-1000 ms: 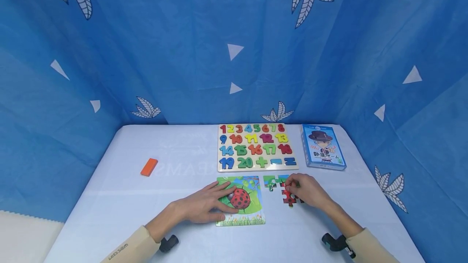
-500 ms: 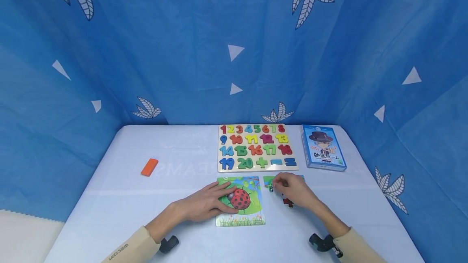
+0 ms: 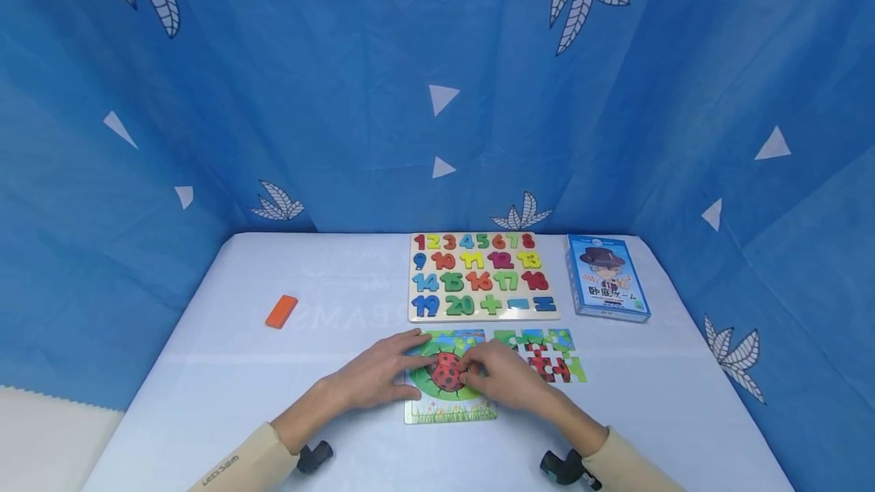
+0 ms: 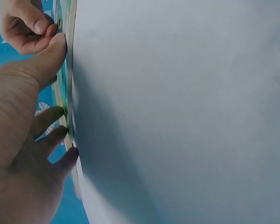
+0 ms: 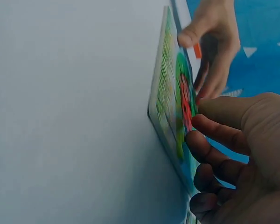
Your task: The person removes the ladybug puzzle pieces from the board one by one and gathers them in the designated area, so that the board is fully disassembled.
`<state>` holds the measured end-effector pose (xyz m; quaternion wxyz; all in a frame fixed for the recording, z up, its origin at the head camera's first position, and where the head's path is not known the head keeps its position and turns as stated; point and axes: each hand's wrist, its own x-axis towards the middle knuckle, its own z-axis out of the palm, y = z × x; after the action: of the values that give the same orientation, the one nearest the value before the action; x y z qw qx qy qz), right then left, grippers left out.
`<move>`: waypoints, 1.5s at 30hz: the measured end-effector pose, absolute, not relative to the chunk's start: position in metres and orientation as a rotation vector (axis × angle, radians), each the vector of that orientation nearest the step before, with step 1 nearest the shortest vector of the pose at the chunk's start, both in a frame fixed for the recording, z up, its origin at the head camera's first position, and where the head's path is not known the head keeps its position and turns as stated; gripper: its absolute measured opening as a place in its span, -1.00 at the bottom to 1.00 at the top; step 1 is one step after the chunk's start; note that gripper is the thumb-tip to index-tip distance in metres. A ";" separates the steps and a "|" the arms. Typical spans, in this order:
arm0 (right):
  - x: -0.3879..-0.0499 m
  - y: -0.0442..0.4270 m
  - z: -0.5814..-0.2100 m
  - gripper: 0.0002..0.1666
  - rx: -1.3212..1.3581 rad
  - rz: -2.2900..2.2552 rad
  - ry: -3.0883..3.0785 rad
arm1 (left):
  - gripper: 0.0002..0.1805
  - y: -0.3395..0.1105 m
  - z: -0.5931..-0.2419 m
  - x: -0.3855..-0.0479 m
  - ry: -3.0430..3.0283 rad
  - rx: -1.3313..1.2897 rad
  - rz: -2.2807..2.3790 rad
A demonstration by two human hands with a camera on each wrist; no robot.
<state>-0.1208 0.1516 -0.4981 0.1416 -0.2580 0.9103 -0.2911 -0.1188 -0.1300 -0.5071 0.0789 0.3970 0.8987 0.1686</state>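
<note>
A ladybug puzzle board (image 3: 451,410) lies flat on the white table. My left hand (image 3: 374,374) rests on its left side, fingers extended; in the left wrist view the thumb touches near the board's edge (image 4: 70,70). My right hand (image 3: 509,376) reaches over from the right, thumb and fingertips pinched together at the ladybug picture. What it pinches seems to be a small puzzle piece, almost wholly hidden by the fingers. In the right wrist view the fingertips of the right hand (image 5: 242,154) meet the board's red patch. Several loose puzzle pieces (image 3: 560,339) lie right of the board.
Behind the ladybug board is a wooden number board (image 3: 447,310) with coloured numerals. To its right lies a blue game box (image 3: 608,279). An orange block (image 3: 281,311) sits on the left of the table (image 3: 328,264). Blue curtains (image 3: 355,97) enclose the back and sides.
My right hand has moved left from the loose pieces onto the ladybug board, uncovering most of those pieces. My left fingers have drawn back slightly on the board.
</note>
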 end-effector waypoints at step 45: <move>-0.115 0.100 -0.498 -0.38 -0.814 -0.668 2.679 | -0.01 -0.131 -0.508 -0.119 2.727 0.997 0.414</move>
<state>-0.1152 0.0996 -0.4977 0.1310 -0.2805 0.9227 -0.2299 -0.1187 -0.1310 -0.5084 0.1041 0.3381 0.9248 0.1402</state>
